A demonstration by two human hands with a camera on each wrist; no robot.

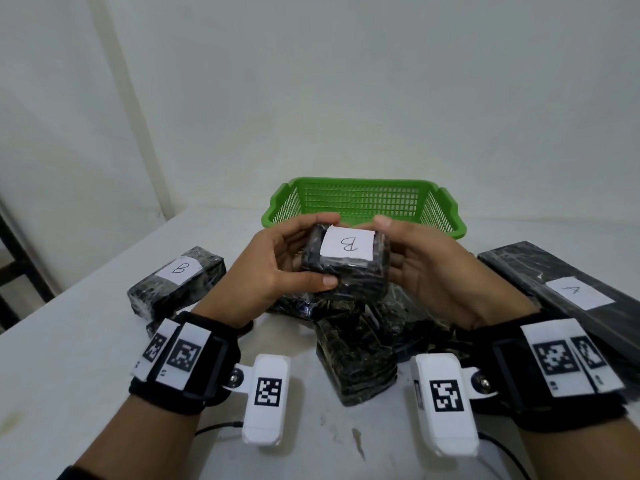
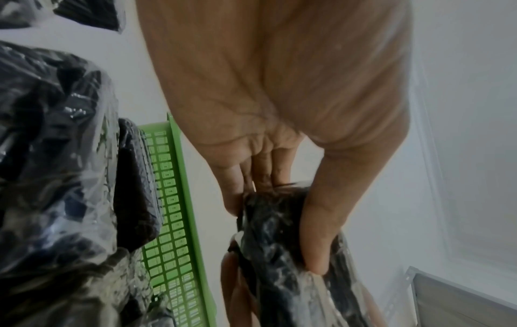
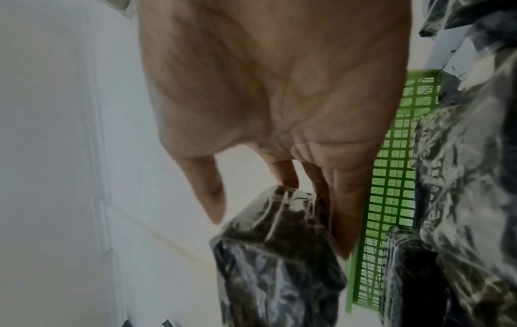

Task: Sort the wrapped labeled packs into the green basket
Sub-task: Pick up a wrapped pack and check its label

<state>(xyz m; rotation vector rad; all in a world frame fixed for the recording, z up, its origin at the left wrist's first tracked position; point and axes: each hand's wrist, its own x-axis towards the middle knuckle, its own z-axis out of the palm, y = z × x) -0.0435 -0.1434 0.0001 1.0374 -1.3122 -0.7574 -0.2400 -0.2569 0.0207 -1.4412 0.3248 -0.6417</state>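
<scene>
Both hands hold one black plastic-wrapped pack [image 1: 346, 271] with a white "B" label, lifted just in front of the green basket [image 1: 363, 199]. My left hand [image 1: 304, 254] grips its left end, and the left thumb [image 2: 318, 232] presses on the wrap. My right hand [image 1: 394, 247] holds the right end, with its fingers [image 3: 344, 210] along the side and the thumb at the top edge. The basket looks empty. A second "B" pack [image 1: 176, 282] lies on the table at the left. A long "A" pack [image 1: 568, 289] lies at the right.
Several more wrapped black packs [image 1: 353, 355] are piled on the white table [image 1: 69, 358] under and in front of my hands. A wall stands close behind the basket. A dark frame [image 1: 14, 271] shows past the table's left edge. Cables run near the front edge.
</scene>
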